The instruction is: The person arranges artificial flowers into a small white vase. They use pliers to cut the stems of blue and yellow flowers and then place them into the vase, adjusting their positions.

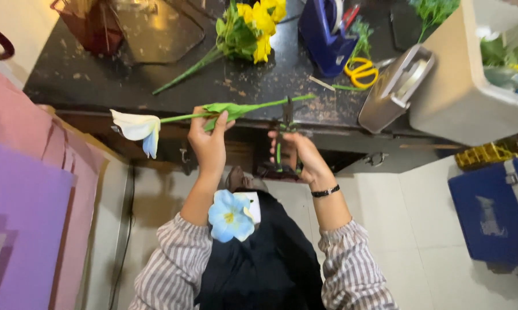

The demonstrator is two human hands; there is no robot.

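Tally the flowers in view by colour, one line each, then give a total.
White, with a pale blue petal, long green stem, held by the left hand: white artificial flower: 1
Blue with a yellow centre, lying against the left forearm: blue artificial flower: 1
Yellow, lying on the dark worktop: bunch of yellow artificial flowers: 1 bunch
Total: 3

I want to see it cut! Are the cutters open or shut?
Open: the cutters spread their blades around the green stem.
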